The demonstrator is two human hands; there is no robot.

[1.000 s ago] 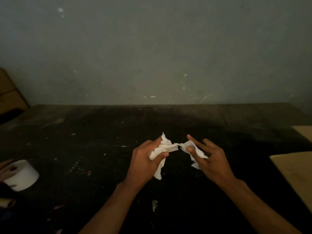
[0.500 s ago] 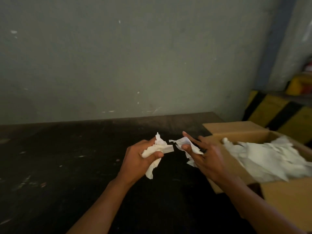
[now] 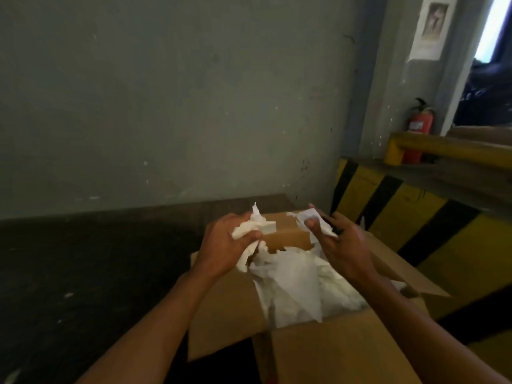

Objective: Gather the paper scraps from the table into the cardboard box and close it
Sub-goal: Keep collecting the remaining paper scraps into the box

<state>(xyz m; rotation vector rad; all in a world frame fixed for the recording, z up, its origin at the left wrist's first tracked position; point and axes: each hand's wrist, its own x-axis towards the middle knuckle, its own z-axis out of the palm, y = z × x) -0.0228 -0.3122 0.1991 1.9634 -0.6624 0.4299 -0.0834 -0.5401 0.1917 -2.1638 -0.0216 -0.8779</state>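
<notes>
Paper scraps: heap (image 3: 299, 284) already fills open cardboard box (image 3: 332, 353) at near right, flaps splayed outward. Left hand (image 3: 224, 248) grip closed round crumpled wad (image 3: 253, 227); right hand (image 3: 340, 245) grip pinching smaller scrap (image 3: 310, 217), both over opening, likely poised to drop. Dark scuffed counter (image 3: 83, 273) left. Far: grey wall (image 3: 166, 92), striped barrier (image 3: 401, 206), fire extinguisher (image 3: 419, 126).

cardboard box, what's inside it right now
The open cardboard box holds a heap of crumpled white paper scraps. The heap and both hands hide the box's bottom and anything underneath.
</notes>
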